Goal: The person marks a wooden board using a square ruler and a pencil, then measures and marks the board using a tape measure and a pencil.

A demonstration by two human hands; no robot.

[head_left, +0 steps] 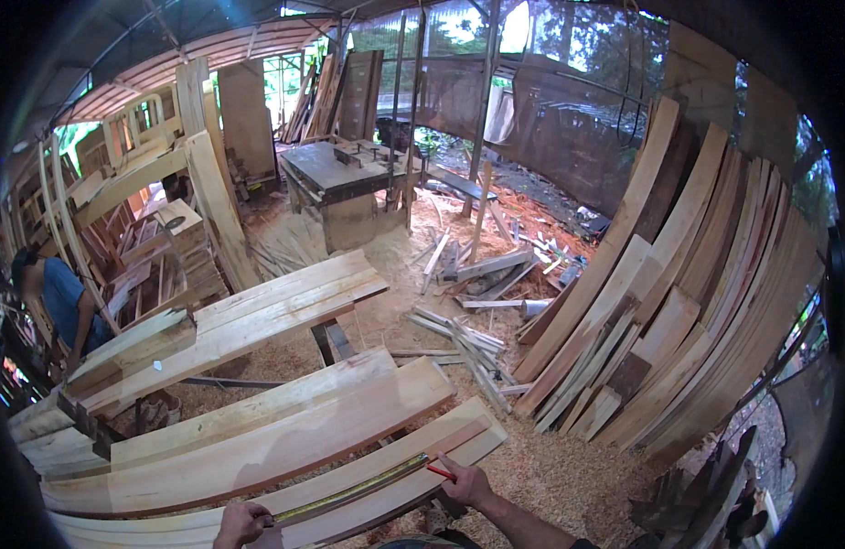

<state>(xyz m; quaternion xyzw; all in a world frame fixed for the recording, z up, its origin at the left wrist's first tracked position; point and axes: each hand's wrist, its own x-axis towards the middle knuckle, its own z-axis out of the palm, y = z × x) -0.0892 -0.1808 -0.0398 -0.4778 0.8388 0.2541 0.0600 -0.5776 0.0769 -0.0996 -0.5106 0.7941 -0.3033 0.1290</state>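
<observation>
A yellow tape measure (349, 495) lies stretched along a narrow strip of wood on the nearest boards (477, 446). At the tape's left end my left hand (243, 524) is closed, with its fingers pinching the tape. My right hand (466, 485) is near the tape's other end, its fingers wrapped round a red pencil (440, 472) that points up and left toward the tape. Whether the right hand also touches the tape is too small to tell.
More wide planks (258, 448) rest on supports ahead. Tall boards (715, 302) lean at the right. A saw table (340, 169) stands at the back, with scrap wood (505, 270) beside it. A person (64, 297) in a blue shirt is at the far left.
</observation>
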